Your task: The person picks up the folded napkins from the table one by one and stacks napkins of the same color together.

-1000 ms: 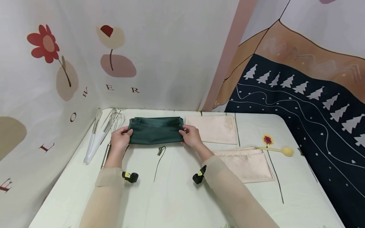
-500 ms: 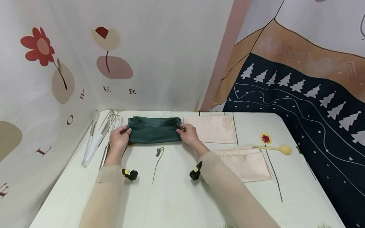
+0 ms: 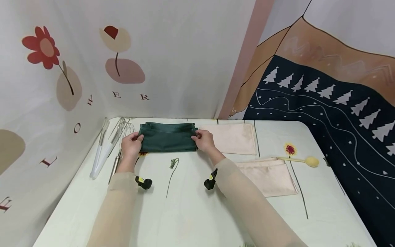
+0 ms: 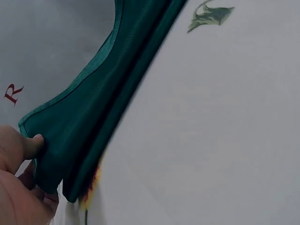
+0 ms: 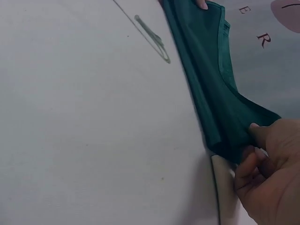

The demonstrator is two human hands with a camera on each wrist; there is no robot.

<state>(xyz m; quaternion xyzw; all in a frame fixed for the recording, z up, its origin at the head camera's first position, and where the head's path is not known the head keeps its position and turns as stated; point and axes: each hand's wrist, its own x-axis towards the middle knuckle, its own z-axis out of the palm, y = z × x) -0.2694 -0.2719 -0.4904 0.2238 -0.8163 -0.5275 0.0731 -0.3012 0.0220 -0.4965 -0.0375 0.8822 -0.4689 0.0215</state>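
Observation:
A folded dark green cloth (image 3: 168,138) spans the gap between both hands at the back of the table. My left hand (image 3: 131,147) pinches its left end, thumb on the near face. At the opposite end my right hand (image 3: 204,140) pinches the cloth in the same way. Seen from the left wrist, the green cloth (image 4: 89,108) has several layers, and its top edge sags in the middle. In the right wrist view the right hand's thumb (image 5: 259,133) lies on the cloth, with the fingers curled behind it.
Left of the cloth lie a whisk (image 3: 124,130) and white-handled utensils (image 3: 102,151). Two folded pale pink cloths lie to the right, one at the back (image 3: 229,139) and one nearer (image 3: 268,176). A yellow spoon (image 3: 310,161) touches the nearer one. Fabric walls (image 3: 172,61) border the table.
Both hands keep their pinch on the green cloth. It has shifted slightly up and away in the head view, which also moves a little. The other things stay where they were.

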